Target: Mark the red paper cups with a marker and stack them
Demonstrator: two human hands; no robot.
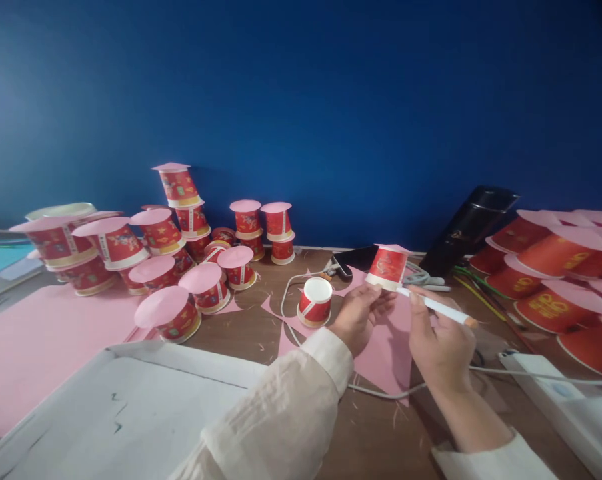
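Observation:
My left hand (358, 315) is closed on a small red paper cup (387, 267), held upside down with a pink paper disc on its base. My right hand (441, 340) grips a white pen-like stick (438, 307) whose tip touches the cup's rim. Under both hands lies a cut sheet of pink paper (385, 353) on the brown table. Another red cup (315, 301) stands alone just left of my left hand, white base up.
Several inverted red cups with pink discs (181, 267) are stacked at the left and back. More, larger ones (555, 273) lie at the right. A white tray (131, 407) sits in front left, a pink sheet (35, 347) at far left, a black bottle (468, 227) and white cable (381, 393) nearby.

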